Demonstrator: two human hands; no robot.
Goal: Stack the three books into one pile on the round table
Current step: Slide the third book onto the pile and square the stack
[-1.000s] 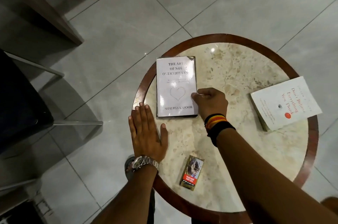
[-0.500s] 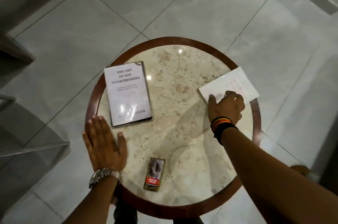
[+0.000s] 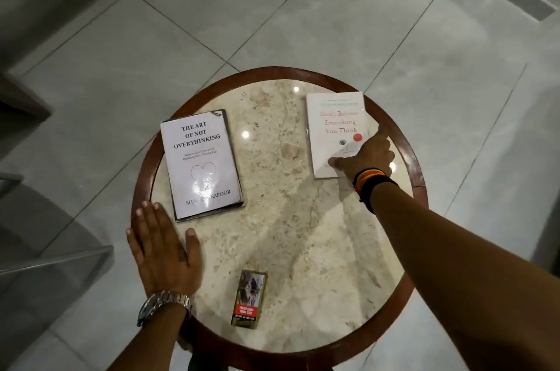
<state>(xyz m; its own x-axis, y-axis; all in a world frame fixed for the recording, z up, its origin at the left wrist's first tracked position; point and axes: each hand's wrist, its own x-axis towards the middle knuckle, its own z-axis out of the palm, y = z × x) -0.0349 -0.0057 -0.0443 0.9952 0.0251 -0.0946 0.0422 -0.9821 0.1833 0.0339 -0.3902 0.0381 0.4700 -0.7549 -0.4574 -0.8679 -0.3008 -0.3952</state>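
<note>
On the round marble table [image 3: 291, 228] a white book titled "The Art of Not Overthinking" [image 3: 201, 164] lies at the left, on top of a darker book whose edge [image 3: 235, 155] shows along its right and lower sides. A white book with red lettering [image 3: 333, 122] lies flat at the right, near the rim. My right hand [image 3: 365, 155] rests on its lower right corner, thumb on the cover and a finger along its right edge. My left hand [image 3: 163, 252] lies flat on the table's left rim, holding nothing.
A small cigarette pack [image 3: 249, 299] lies near the table's front edge. The table has a raised brown wooden rim [image 3: 419, 170]. Grey tiled floor surrounds it, with a glass and metal furniture edge [image 3: 51, 261] at the left.
My right hand left the left-hand pile, reached across to the white book at the right and turned it so its title reads upright. My left hand stayed on the rim.
</note>
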